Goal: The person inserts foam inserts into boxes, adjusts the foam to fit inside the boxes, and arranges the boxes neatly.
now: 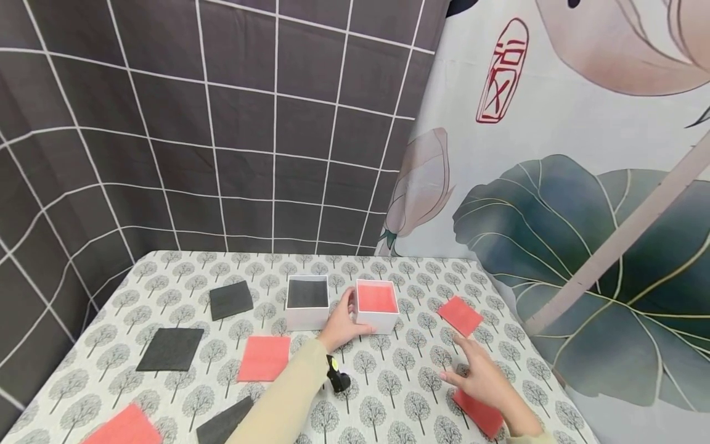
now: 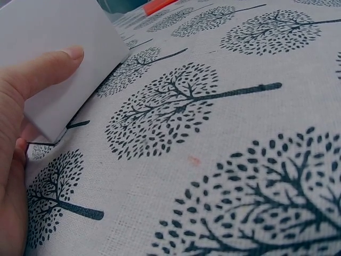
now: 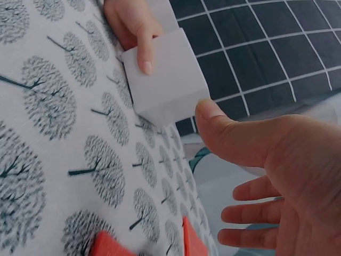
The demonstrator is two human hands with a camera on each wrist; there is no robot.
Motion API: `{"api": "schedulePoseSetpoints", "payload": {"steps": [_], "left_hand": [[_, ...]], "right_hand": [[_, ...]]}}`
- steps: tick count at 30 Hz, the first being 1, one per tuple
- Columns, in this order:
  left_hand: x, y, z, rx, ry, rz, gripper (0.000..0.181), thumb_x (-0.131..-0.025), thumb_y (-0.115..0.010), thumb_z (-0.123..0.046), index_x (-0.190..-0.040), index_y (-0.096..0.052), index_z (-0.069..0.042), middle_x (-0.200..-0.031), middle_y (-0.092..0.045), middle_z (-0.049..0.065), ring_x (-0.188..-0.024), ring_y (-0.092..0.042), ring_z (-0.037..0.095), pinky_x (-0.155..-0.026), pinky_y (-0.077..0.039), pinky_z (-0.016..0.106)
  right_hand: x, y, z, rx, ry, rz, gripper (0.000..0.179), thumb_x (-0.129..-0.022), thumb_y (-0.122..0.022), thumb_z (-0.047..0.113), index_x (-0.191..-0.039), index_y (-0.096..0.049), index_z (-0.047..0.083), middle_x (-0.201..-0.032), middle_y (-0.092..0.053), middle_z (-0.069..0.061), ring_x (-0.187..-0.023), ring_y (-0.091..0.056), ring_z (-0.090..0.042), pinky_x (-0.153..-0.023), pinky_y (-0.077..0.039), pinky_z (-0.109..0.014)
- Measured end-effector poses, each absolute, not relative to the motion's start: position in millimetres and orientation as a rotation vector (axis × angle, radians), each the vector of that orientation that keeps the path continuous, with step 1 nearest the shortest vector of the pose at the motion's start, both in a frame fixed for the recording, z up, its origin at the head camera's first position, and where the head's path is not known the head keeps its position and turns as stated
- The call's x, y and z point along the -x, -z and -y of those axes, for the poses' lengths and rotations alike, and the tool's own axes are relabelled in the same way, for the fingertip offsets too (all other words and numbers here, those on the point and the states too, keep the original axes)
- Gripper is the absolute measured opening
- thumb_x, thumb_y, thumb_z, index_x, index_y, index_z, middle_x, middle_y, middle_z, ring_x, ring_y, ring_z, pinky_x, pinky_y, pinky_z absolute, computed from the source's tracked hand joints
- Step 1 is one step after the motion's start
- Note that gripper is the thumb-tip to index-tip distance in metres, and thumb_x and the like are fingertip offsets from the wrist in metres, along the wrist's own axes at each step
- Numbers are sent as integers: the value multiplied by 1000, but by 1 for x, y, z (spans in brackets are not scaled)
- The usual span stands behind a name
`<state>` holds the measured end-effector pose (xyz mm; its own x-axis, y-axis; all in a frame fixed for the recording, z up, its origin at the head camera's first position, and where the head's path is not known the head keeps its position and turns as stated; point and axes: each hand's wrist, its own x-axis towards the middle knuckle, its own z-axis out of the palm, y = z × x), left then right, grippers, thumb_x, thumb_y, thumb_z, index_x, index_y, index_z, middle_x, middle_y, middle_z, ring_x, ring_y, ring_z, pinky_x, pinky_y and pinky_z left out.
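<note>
My left hand [image 1: 341,324] grips a small white open-topped box [image 1: 386,323], its thumb flat on the front face and its fingers along the left side. Red sheet material [image 1: 378,298] lines or fills that box. Beside it on the left stands a second white box [image 1: 307,319] with dark grey material inside. My right hand [image 1: 481,377] hovers over the right part of the table with fingers spread and nothing held. It is between two red squares, one [image 1: 460,316] beyond the fingertips and one [image 1: 480,414] partly under the hand. In the right wrist view the thumb overlaps the box corner.
On the left of the tree-print tablecloth [image 1: 388,382] lie dark squares [image 1: 170,349], [image 1: 230,300] and red squares [image 1: 264,359], [image 1: 126,427]. Another dark square [image 1: 222,424] is partly behind the left sleeve. A dark gridded curtain [image 1: 244,123] hangs behind the table.
</note>
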<state>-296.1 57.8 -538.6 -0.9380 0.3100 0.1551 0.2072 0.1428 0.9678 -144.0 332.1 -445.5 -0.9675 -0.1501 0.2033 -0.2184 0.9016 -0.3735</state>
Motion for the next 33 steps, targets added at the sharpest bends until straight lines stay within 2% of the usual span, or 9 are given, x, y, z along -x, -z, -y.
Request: {"api": "schedulePoseSetpoints", "payload": {"steps": [4, 8, 13, 20, 22, 27, 33], "left_hand": [[297, 539, -58, -523, -1937, -2308, 113, -58, -88, -29, -147, -20, -16, -140, -38, 10, -125, -40, 28, -106, -32, 43], [296, 539, -58, -521, -1929, -2316, 112, -58, -88, -29, -147, -20, -16, -140, -39, 10, -125, -40, 28, -106, -32, 43], [295, 538, -58, -511, -1902, -2344, 112, -59, -88, -30, -147, -19, -16, -140, -38, 10, -125, -41, 28, -105, -32, 42], [296, 541, -58, -525, -1899, -2355, 112, -60, -87, -32, -147, -19, -16, -140, -39, 10, -125, -41, 29, -104, -34, 44], [296, 541, -58, -524, -1900, -2351, 112, -59, -87, -32, -147, -19, -16, -140, -39, 10, -125, -41, 29, -104, -33, 43], [295, 540, -59, -519, -1908, -2347, 112, -59, -87, -31, -147, -19, -15, -139, -40, 9, -125, -41, 28, -104, -34, 42], [293, 538, -59, -508, -1908, -2347, 111, -60, -87, -30, -147, -20, -16, -139, -40, 10, -125, -41, 28, -105, -33, 42]], "right_hand": [[135, 450, -340, -214, -602, 2942, 80, -70, -79, 37, -124, -48, -12, -122, -49, -31, -113, -46, -47, -93, -39, -59], [126, 455, -347, -156, -638, 3002, 87, -67, -80, 38, -126, -44, -15, -124, -44, -37, -116, -39, -53, -95, -33, -63], [118, 462, -355, -129, -631, 3078, 97, -61, -83, 41, -127, -41, -16, -123, -46, -35, -116, -38, -54, -94, -34, -64], [111, 471, -361, -43, -545, 3151, 102, -55, -84, 46, -125, -43, -15, -116, -49, -29, -100, -49, -37, -80, -48, -48], [108, 473, -362, 29, -565, 3198, 106, -55, -84, 46, -129, -40, -15, -119, -44, -33, -102, -47, -40, -80, -48, -50], [102, 477, -365, 161, -662, 3262, 118, -53, -85, 47, -134, -29, -16, -130, -28, -42, -117, -31, -55, -87, -39, -65], [97, 481, -369, 172, -649, 3259, 120, -52, -87, 44, -132, -25, -21, -127, -28, -43, -115, -29, -56, -88, -35, -66]]}}
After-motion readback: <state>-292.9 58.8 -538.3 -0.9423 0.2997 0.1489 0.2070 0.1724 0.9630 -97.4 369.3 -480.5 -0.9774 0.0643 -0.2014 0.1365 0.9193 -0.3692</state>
